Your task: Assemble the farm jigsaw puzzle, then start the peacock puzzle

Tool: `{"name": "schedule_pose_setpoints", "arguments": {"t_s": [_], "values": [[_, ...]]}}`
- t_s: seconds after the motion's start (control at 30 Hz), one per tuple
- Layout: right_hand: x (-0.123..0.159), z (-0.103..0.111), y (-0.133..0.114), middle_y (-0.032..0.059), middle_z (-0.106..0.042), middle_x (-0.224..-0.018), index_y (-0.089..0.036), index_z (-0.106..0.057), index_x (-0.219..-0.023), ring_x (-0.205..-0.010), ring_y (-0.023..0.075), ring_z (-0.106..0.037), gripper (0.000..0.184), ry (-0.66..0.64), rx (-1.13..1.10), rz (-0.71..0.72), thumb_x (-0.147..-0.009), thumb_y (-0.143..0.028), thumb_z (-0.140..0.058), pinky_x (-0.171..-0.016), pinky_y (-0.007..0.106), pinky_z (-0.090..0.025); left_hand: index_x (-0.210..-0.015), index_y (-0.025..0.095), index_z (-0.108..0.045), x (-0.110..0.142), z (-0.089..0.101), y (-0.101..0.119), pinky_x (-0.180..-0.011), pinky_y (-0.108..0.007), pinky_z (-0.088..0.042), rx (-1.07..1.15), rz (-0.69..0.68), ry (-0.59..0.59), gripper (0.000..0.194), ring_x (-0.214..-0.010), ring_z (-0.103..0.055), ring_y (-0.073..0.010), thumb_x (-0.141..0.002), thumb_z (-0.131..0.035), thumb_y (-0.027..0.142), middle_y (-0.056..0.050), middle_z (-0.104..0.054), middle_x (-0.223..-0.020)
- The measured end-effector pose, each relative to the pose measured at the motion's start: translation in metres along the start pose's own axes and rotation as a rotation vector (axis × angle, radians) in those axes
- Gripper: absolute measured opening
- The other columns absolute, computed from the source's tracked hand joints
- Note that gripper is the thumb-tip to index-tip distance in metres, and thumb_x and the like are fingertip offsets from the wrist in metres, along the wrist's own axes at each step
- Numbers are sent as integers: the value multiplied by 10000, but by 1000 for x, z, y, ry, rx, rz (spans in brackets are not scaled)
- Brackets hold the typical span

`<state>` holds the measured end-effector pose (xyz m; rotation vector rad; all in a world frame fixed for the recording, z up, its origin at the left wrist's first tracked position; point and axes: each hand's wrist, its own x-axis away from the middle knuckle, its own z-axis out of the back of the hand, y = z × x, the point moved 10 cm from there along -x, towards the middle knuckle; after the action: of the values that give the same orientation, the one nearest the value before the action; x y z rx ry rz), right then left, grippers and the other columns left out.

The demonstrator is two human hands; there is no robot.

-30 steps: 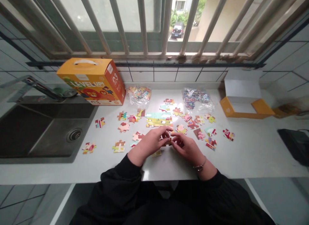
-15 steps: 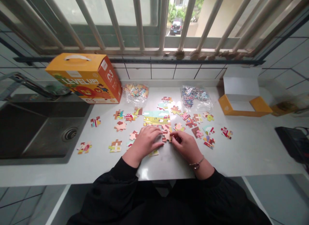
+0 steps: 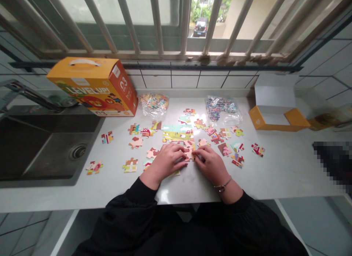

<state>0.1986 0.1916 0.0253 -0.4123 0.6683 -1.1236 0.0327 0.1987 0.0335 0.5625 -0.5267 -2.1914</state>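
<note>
A pink-and-brown puzzle piece [image 3: 188,152] lies on the counter, against the lower right of a joined puzzle section [image 3: 178,134] showing sky and a green field. My left hand [image 3: 171,158] is closed at the piece's left side, fingers curled and thumb near its lower edge. On the right side, the fingertips of my right hand [image 3: 211,161] pinch the edge of the same piece. My fingers hide part of its outline. Under my left wrist, a yellowish piece [image 3: 176,173] is partly covered. Close by on the left lies another pink piece [image 3: 151,153].
Several loose pieces lie either side, including a barn piece [image 3: 257,150] and a pig piece [image 3: 94,167]. Behind are two clear bags of pieces [image 3: 154,103] [image 3: 223,108], an orange box [image 3: 92,88] and an open yellow box [image 3: 279,120]. A sink [image 3: 55,180] is at left.
The pink-and-brown piece, mostly hidden between my hands before, now lies flat below the joined section. My hands have moved slightly apart around it, and the view has shifted slightly.
</note>
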Motion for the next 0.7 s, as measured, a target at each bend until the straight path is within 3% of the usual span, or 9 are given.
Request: {"name": "schedule_pose_setpoints", "arguments": {"t_s": [0.33,0.5,0.7], "values": [[-1,1,-3,78,-751,-1083,-245,-786,-1094,-968,213,-738,164,-3,49,-13,-1045,-229,-631,-855,341,-603,-1101,280,-781,0,1,2,-1116,-502,-468,13,-2,-4,142,-1292,-667,-290,-1039,-751,405,-56,-780,-1333],[0,1,-4,77,-745,-1086,-244,-778,-1090,-959,209,-734,157,-5,69,-12,-1071,-273,-624,-845,333,-588,-1315,283,-727,-1,2,3,-1139,-498,-464,11,10,-2,292,-1309,-659,-288,-1050,-734,403,-68,-774,-1345],[1,-2,-4,67,-742,-1087,-234,-764,-1061,-867,187,-715,133,-24,105,-7,-1059,-265,-635,-783,328,-568,-1380,274,-713,0,0,4,-1139,-509,-463,-26,11,-4,346,-1337,-635,-310,-1071,-694,430,-95,-744,-1366]]}}
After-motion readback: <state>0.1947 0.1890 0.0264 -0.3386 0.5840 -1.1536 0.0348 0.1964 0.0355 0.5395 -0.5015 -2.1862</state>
